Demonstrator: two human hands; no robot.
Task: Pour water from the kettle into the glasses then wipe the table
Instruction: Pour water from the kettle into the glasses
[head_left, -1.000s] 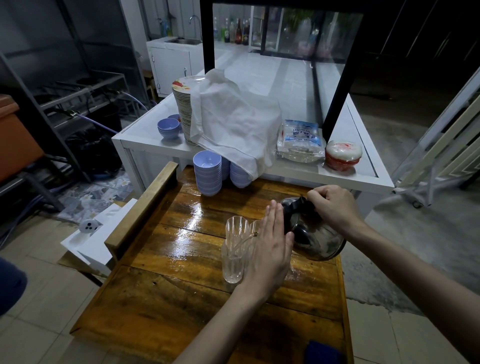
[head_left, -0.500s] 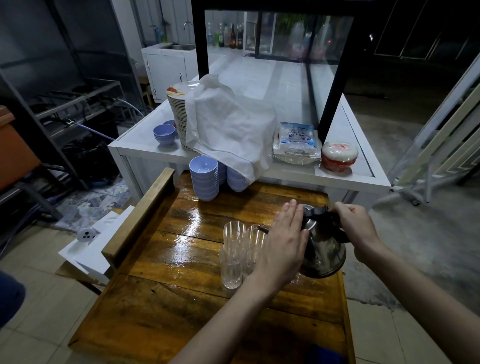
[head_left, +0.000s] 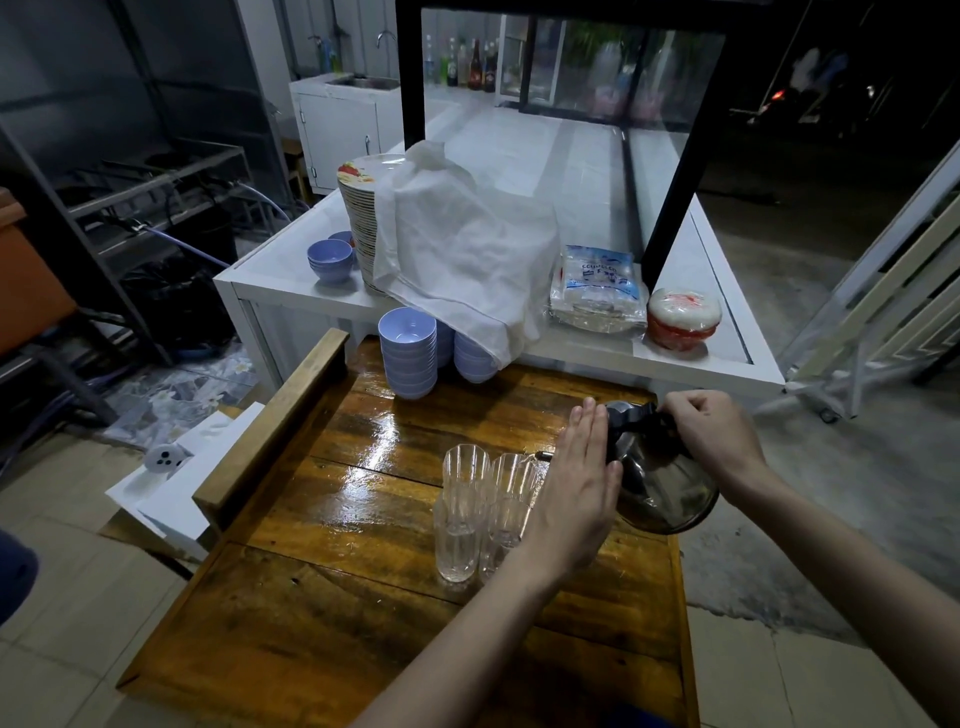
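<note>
A shiny metal kettle (head_left: 662, 493) with a black lid and handle hangs tilted over the right side of the wet wooden table (head_left: 332, 530). My right hand (head_left: 711, 441) is closed around its handle. The thin spout reaches left to the rim of a ribbed clear glass (head_left: 511, 499). A second glass (head_left: 462, 514) stands just left of it, holding a little water. My left hand (head_left: 576, 493) is flat, fingers together, resting against the kettle's left side and lid; it hides part of the glasses.
Stacks of lilac bowls (head_left: 408, 353) stand at the table's far end. Behind is a white counter (head_left: 701, 358) with stacked plates under a white cloth (head_left: 462, 254), a plastic packet (head_left: 597, 286) and a red-and-white container (head_left: 683, 317). A wooden rail (head_left: 275, 421) edges the table's left.
The kettle has swung from a steep tilt to a more level one, its body shifting right. My left hand has slid up along its side toward the lid.
</note>
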